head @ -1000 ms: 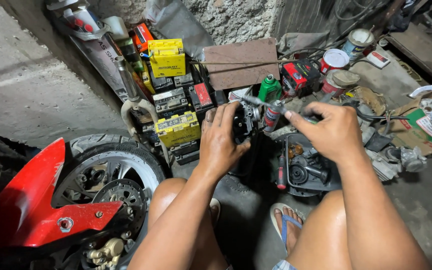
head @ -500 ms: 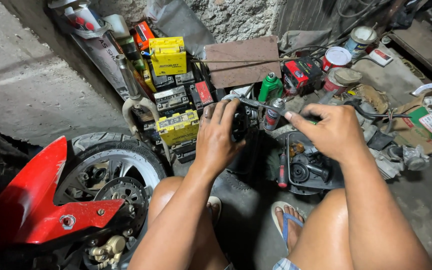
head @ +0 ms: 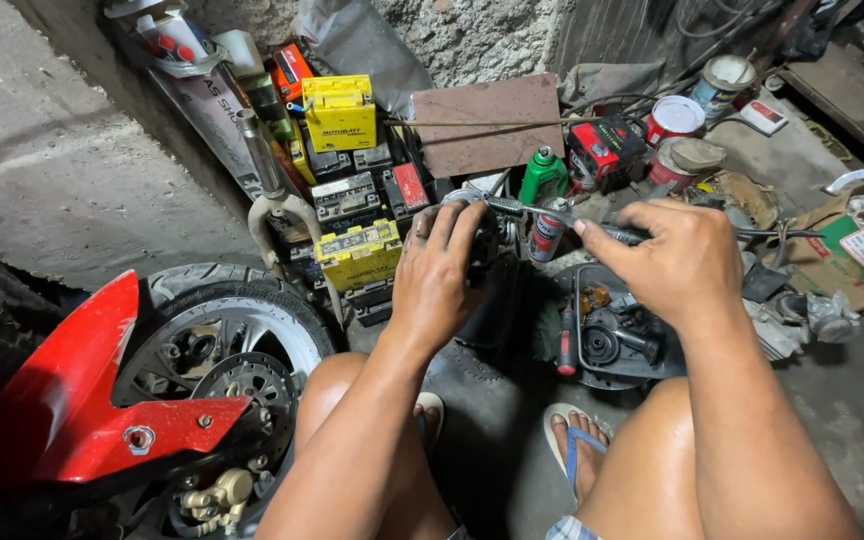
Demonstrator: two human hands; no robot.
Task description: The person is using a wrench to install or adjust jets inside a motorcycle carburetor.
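Hands are working together over a dark metal part (head: 487,245), which is sitting just above the person's knees and right of the stacked yellow batteries (head: 357,250). The left hand (head: 442,275) is pressing down on that part, its fingers (head: 444,222) curled over the top and holding it steady. The right hand (head: 672,260) is gripping the handle of a ratchet wrench (head: 542,213), fingers closed tight around it, while the wrench head is reaching left to the part's top edge. Whether the head is fully seated on a bolt cannot be told, since the left hand is covering it.

Right of the part, a black tray (head: 612,335) of small pieces and a red-handled screwdriver (head: 565,345) are lying on the floor. A green spray can (head: 542,175) is standing just behind the wrench. Left of the part, a motorcycle wheel (head: 227,350) is resting under a red fender (head: 72,400).

Slipping looks like the main risk: if the wrench is sitting crooked, a hard pull may throw it off and drive the knuckles into the can or the left fingers. The part may also twist free, as only a hand is bracing it.
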